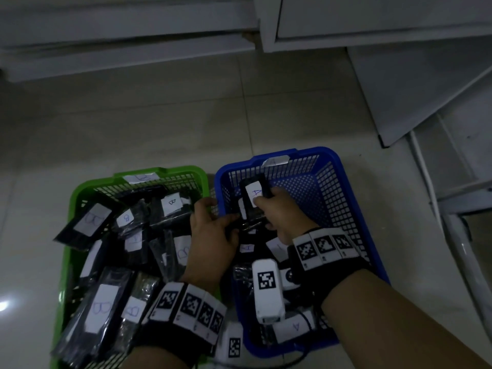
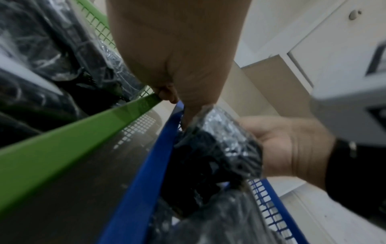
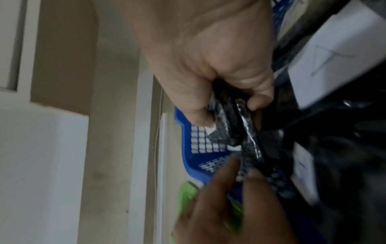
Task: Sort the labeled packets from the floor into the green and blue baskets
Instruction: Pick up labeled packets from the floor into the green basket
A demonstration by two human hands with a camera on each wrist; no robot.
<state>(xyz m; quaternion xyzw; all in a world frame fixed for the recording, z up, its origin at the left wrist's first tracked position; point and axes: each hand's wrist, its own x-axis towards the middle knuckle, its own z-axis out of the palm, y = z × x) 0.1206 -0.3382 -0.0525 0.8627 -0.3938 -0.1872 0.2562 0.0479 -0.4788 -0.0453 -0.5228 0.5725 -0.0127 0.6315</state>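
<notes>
The green basket (image 1: 80, 190) on the left is heaped with black packets (image 1: 98, 307) whose white labels read B. Beside it on the right, the blue basket (image 1: 314, 152) holds packets labeled A (image 1: 292, 327) at its near end. My right hand (image 1: 262, 201) grips a black packet with an A label (image 1: 253, 194) upright over the blue basket, seen also in the right wrist view as the packet (image 3: 234, 128). My left hand (image 1: 213, 230) hovers over the two adjoining rims, its fingers loose and its thumb touching that packet's (image 2: 217, 148) lower end.
The baskets stand side by side on a pale tiled floor (image 1: 159, 123). White cabinets (image 1: 372, 20) line the back and a white panel (image 1: 415, 83) leans at the right. A metal frame (image 1: 458, 209) stands at the far right.
</notes>
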